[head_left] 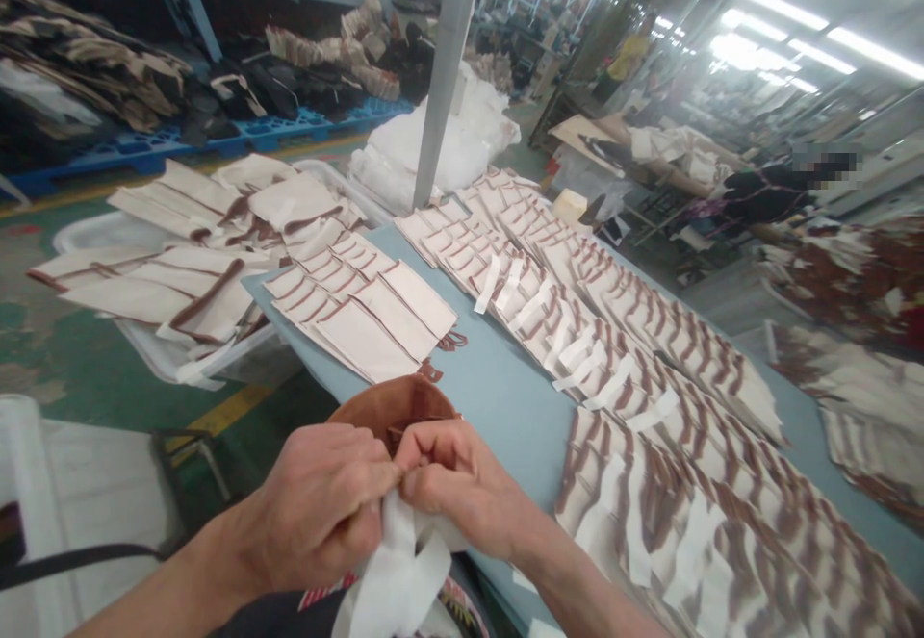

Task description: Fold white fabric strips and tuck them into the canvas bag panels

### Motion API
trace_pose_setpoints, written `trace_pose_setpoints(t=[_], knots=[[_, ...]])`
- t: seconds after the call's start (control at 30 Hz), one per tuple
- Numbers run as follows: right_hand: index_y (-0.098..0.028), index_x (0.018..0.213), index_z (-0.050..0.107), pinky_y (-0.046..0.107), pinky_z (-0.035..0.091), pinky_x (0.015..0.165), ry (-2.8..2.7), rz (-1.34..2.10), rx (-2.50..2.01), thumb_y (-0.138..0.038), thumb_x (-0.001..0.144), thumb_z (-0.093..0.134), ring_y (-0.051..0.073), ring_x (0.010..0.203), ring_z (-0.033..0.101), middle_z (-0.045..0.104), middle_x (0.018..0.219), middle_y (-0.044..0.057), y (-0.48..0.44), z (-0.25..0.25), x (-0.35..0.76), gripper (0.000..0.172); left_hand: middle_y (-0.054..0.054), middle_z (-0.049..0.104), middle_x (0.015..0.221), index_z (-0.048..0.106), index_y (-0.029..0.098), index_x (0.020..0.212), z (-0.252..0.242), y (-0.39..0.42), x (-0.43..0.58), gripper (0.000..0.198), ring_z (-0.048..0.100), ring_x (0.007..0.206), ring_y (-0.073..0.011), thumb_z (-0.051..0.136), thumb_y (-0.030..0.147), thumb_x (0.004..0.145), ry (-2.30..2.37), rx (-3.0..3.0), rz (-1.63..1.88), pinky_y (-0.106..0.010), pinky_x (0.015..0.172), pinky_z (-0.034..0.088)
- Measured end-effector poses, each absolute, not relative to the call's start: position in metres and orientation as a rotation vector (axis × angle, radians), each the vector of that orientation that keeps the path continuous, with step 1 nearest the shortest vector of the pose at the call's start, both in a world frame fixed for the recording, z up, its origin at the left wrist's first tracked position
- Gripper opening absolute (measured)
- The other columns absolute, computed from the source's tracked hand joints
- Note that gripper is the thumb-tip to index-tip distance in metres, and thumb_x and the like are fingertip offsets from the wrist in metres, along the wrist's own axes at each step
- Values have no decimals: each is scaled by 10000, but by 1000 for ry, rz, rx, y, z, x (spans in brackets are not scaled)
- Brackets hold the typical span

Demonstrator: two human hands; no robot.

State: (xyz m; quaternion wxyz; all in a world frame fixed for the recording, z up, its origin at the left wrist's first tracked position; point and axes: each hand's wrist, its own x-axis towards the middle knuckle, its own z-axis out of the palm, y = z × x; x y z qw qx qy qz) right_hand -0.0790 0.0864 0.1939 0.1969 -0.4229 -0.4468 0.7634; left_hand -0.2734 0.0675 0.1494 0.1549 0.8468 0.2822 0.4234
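Low in the head view, my left hand (324, 503) and my right hand (451, 484) meet fingertip to fingertip. Both are closed in a pinch at the top of a white strip (397, 561), which hangs down below them with its ends spread. Just behind the fingers is a brown leather piece (404, 397) with a curved edge, partly hidden by the hands. Beyond it, a stack of cream panels with brown edging (368, 335) lies on the blue-grey table (505, 388), with small brown loops (451, 340) beside it.
Long overlapping rows of cream and brown pieces (650, 369) cover the table's right side, some with white strips on top. A white bin (151, 344) of panels stands at the left. A grey post (440, 89) rises at the far edge. A person in yellow (628, 56) is in the background.
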Motion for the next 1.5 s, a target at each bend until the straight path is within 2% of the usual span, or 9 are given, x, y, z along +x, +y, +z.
trace_pose_setpoints(t=[0.13, 0.23, 0.43, 0.57, 0.8, 1.0, 1.2, 1.33, 1.5], knots=[[-198, 661, 528, 196, 267, 484, -1490, 1880, -1222, -272, 642, 531, 79, 536, 340, 442, 592, -64, 79, 202, -78, 76, 47, 622, 716, 474, 262, 1038, 160, 63, -274, 275, 599, 585, -145, 452, 50, 864, 932, 2299, 1136, -277, 620, 436], [-195, 646, 509, 206, 330, 556, -1784, 1415, -1181, -188, 655, 507, 86, 561, 425, 492, 600, -54, 70, 208, -78, 12, 67, 563, 708, 447, 264, 929, 173, 61, -278, 174, 554, 574, -126, 437, 95, 885, 946, 2276, 1019, -261, 592, 405], [-210, 715, 555, 210, 352, 586, -1993, 921, -1038, -121, 634, 524, 95, 567, 520, 562, 624, -50, 58, 205, -79, 124, 70, 573, 758, 475, 242, 855, 188, 64, -290, 160, 580, 671, -102, 400, 141, 953, 825, 2129, 748, -219, 691, 436], [-215, 707, 542, 215, 355, 582, -1973, 917, -1042, -112, 632, 517, 96, 550, 502, 545, 607, -58, 57, 203, -79, 129, 53, 583, 731, 489, 235, 841, 180, 67, -292, 307, 556, 634, -122, 328, 117, 1075, 746, 2353, 740, -260, 637, 408], [-218, 682, 520, 221, 408, 620, -1867, 1189, -1170, -166, 716, 524, 112, 595, 530, 601, 639, -42, 57, 197, -80, 62, 35, 557, 659, 501, 228, 800, 167, 69, -298, 348, 501, 585, -141, 359, 166, 1112, 765, 2526, 937, -290, 597, 380], [-224, 753, 577, 243, 381, 628, -2024, 973, -998, -137, 729, 549, 127, 632, 549, 599, 650, -38, 60, 192, -78, 94, 62, 485, 650, 451, 228, 752, 174, 74, -305, 524, 466, 554, -107, 304, 583, 1107, 800, 2213, 756, -264, 541, 332], [-230, 780, 538, 283, 363, 634, -2209, 864, -911, -171, 849, 539, 137, 620, 521, 598, 657, -36, 71, 200, -76, 91, 43, 545, 693, 517, 222, 767, 188, 83, -295, 446, 494, 606, -133, 342, 404, 1135, 814, 2211, 712, -302, 596, 329], [-233, 769, 513, 290, 348, 623, -2260, 825, -929, -156, 854, 530, 147, 641, 525, 591, 679, -27, 73, 204, -70, 115, 63, 489, 626, 477, 210, 684, 188, 89, -283, 494, 448, 566, -114, 450, 462, 1107, 844, 2234, 699, -308, 563, 263], [-231, 801, 518, 289, 357, 622, -2313, 751, -884, -150, 917, 552, 145, 627, 556, 651, 689, -20, 73, 202, -65, 145, 97, 261, 563, 325, 226, 604, 173, 88, -272, 693, 233, 507, -90, 534, 808, 916, 716, 1524, 585, -259, 462, 181]])
